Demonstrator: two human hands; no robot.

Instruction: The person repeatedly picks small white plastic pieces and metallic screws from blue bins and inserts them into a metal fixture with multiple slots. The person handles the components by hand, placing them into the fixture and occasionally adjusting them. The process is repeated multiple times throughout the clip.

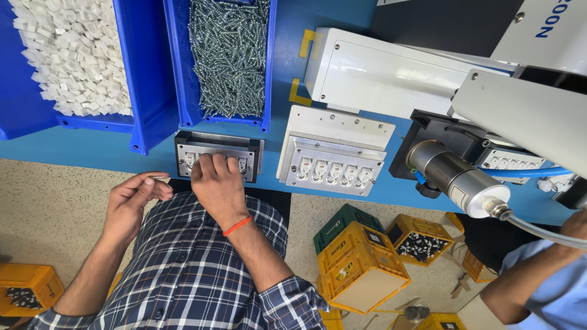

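- The right hand [215,183] rests on the dark tray [217,154] at the near edge of the blue table [287,73], fingertips pressed down on its white parts; what the grip pinches I cannot tell.
- The left hand [131,198] waits just beside it, thumb and forefinger pinching one small screw [158,178], likely kept ready.
- Two blue bins stand within reach: a bin of screws [227,55] and a bin of white pieces [73,55].
- A second tray [333,160] holds five white parts.

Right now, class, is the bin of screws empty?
No: the blue bin is filled nearly to its rim with silvery screws.
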